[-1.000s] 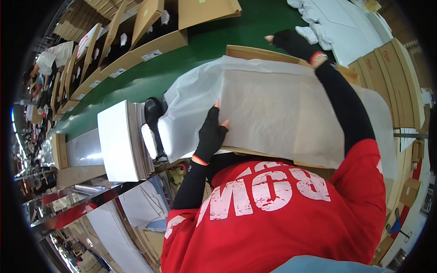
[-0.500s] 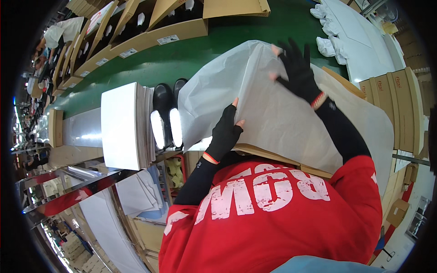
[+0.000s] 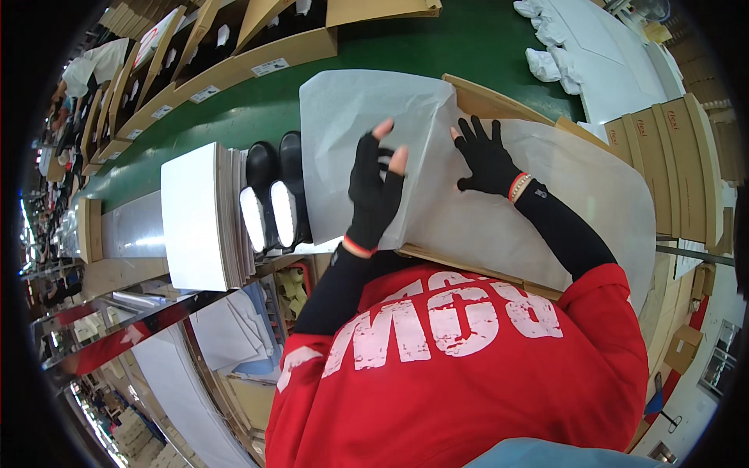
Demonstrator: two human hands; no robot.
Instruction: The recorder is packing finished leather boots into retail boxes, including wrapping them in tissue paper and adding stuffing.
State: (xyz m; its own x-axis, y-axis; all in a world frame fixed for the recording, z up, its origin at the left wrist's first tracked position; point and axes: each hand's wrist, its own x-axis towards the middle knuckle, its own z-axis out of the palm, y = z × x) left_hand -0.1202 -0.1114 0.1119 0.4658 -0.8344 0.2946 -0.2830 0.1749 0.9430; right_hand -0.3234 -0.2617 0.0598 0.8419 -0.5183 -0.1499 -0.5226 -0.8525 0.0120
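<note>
A large sheet of thin white tissue paper [image 3: 538, 210] lies over and inside a cardboard shoe box [image 3: 499, 101] in front of me. My right hand [image 3: 485, 160], in a black glove with bare fingertips, rests on the paper with its fingers spread. My left hand [image 3: 374, 187], gloved the same way, is raised over the paper's left part, fingers apart and holding nothing; whether it touches the sheet I cannot tell. Just left of the paper stands a pair of black shoes [image 3: 290, 168] with white stuffing in their openings.
Beside the shoes is a stack of white sheets [image 3: 191, 218]. Open boxes [image 3: 300, 48] line the far left. Closed boxes [image 3: 663, 168] stand at the right. White wrapped bundles [image 3: 544, 65] lie on a white table [image 3: 612, 47] at the far right. The green surface [image 3: 468, 39] stretches behind.
My right hand has come down toward me and now lies flat on the paper. My left hand has let go of the paper's fold and risen. The sheet's left part has folded outward.
</note>
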